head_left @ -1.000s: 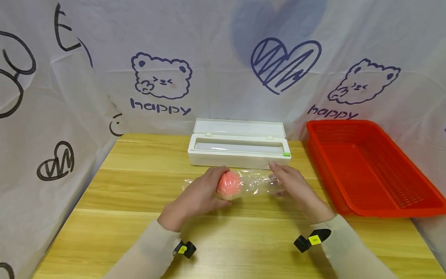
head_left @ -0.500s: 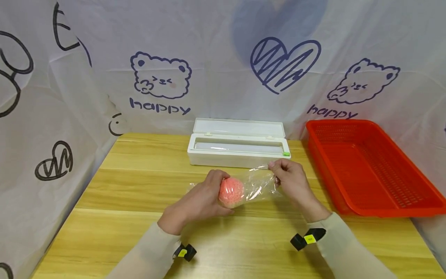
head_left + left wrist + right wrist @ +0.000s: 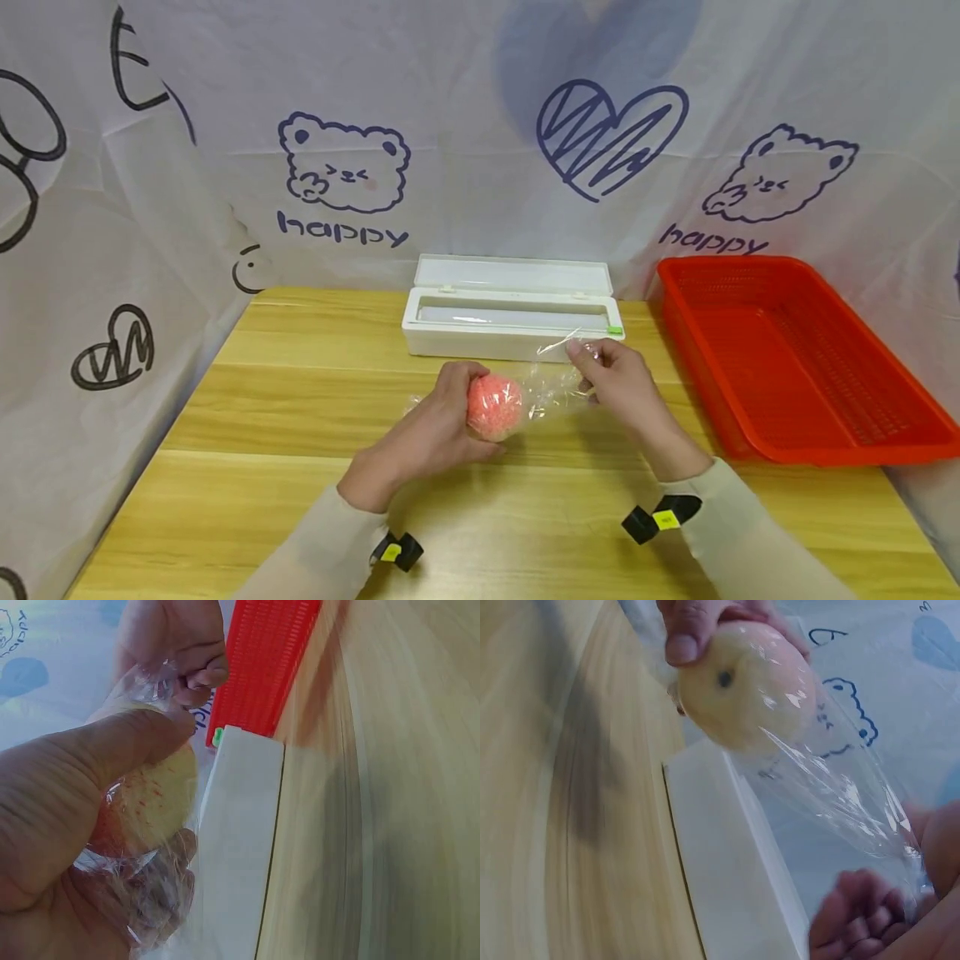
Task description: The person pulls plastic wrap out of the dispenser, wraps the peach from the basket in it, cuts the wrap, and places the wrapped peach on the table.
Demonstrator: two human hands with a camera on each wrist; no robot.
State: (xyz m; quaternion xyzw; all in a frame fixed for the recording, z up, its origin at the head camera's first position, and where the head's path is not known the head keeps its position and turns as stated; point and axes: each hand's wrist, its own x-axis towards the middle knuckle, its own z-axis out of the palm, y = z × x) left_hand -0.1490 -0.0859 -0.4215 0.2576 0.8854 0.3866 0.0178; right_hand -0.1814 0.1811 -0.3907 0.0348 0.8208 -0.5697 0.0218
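A red-and-yellow apple [image 3: 495, 407] lies inside clear plastic wrap [image 3: 551, 390], held above the table. My left hand [image 3: 438, 421] grips the apple from the left, thumb on the near side and fingers round the far side. In the left wrist view the film bunches below the apple [image 3: 154, 799]. My right hand [image 3: 622, 379] pinches the film's gathered right end, a short way from the fruit. The right wrist view shows the film [image 3: 840, 791] stretched from the apple to that hand, with a dark spot on the fruit's pale end.
Behind the hands stands a white cling-film box [image 3: 513, 342], its lid [image 3: 513, 273] raised and a roll inside. A green slider sits at its right end. The red plastic basket [image 3: 795, 375] is at the right of the wooden table [image 3: 300, 400]. A drawn-on white cloth hangs behind.
My right hand has curled its fingers round the film's end and shifted slightly left and up. The film between the hands is more gathered. The left hand keeps its hold on the apple.
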